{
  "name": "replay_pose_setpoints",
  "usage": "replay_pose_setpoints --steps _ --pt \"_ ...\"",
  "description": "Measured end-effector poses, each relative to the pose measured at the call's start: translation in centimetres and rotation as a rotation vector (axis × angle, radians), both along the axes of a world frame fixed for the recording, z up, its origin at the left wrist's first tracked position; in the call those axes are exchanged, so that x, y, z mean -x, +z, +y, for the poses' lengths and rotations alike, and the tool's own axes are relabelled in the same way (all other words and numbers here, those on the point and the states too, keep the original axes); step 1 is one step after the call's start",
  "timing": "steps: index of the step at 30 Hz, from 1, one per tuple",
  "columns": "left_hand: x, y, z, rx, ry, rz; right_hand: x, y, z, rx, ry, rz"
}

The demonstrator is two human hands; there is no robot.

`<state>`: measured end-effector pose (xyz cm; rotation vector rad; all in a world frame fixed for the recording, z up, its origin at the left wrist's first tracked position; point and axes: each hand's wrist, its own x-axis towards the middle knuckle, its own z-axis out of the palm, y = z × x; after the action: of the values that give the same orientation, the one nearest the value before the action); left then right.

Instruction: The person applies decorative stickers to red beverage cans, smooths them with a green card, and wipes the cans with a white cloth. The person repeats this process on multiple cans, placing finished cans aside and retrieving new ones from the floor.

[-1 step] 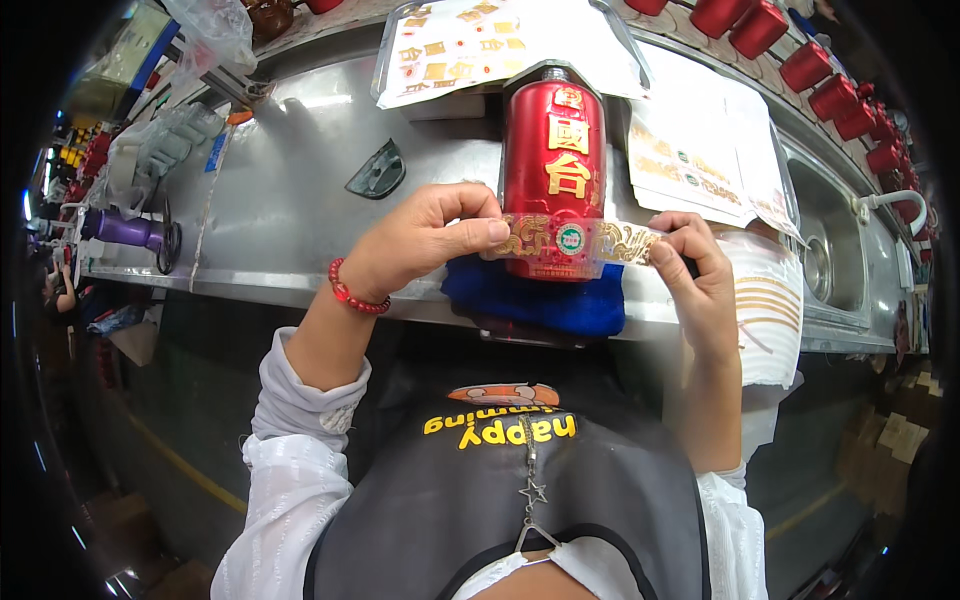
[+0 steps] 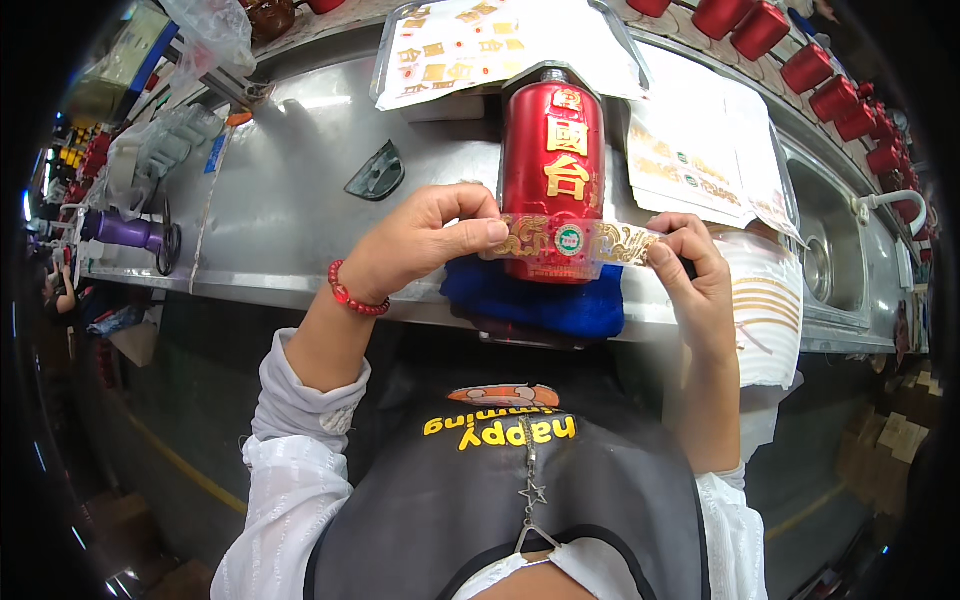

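Observation:
A red bottle [image 2: 528, 165] with raised gold characters lies on its back on the metal bench, its neck pointing away from me. Across its lower body runs a clear decal strip [image 2: 623, 243] with gold scrollwork and a round green emblem. My left hand [image 2: 435, 232] pinches the strip's left end between thumb and fingers. At the other end, my right hand [image 2: 692, 270] pinches it too, so the strip is stretched level between them. Whether its middle touches the bottle I cannot tell. Under the bottle's base is a folded blue cloth [image 2: 535, 305] at the bench edge.
A tray with a decal sheet [image 2: 465, 50] stands behind the bottle. More printed sheets [image 2: 690, 150] lie to the right, near a sink [image 2: 825, 245] with a white tap. A dark green scraper-like piece [image 2: 377, 171] rests left of the bottle. Several red bottles [image 2: 760, 30] line the back right.

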<state>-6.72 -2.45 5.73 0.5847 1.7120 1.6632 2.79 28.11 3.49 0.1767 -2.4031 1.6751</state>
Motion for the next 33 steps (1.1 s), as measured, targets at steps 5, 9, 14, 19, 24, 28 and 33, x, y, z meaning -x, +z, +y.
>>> replay_pose_setpoints --steps 5,9,14,19,24,28,33 --pt "0.3 -0.6 -0.2 0.009 0.033 0.076 0.8 0.0 -0.3 -0.024 0.0 0.021" --pt "0.4 -1.2 -0.1 0.004 0.046 0.099 1.2 -0.6 -0.2 -0.027 0.005 0.014" --pt "0.6 -1.7 -0.2 0.004 0.053 0.095 1.5 -0.7 -0.4 -0.021 0.008 -0.002" --pt "0.6 -2.0 -0.1 0.009 0.055 0.114 1.6 -0.9 -0.5 -0.025 0.013 -0.018" --pt "0.6 -1.6 0.0 0.003 0.048 0.135 1.6 -1.4 -0.4 -0.026 0.016 -0.019" --pt "0.7 -1.7 0.0 0.019 0.052 0.129 1.8 -1.4 -0.5 -0.034 0.021 -0.017" --pt "0.6 -1.5 0.2 0.06 0.057 0.206 1.9 -1.2 -0.7 -0.267 -0.1 0.06"
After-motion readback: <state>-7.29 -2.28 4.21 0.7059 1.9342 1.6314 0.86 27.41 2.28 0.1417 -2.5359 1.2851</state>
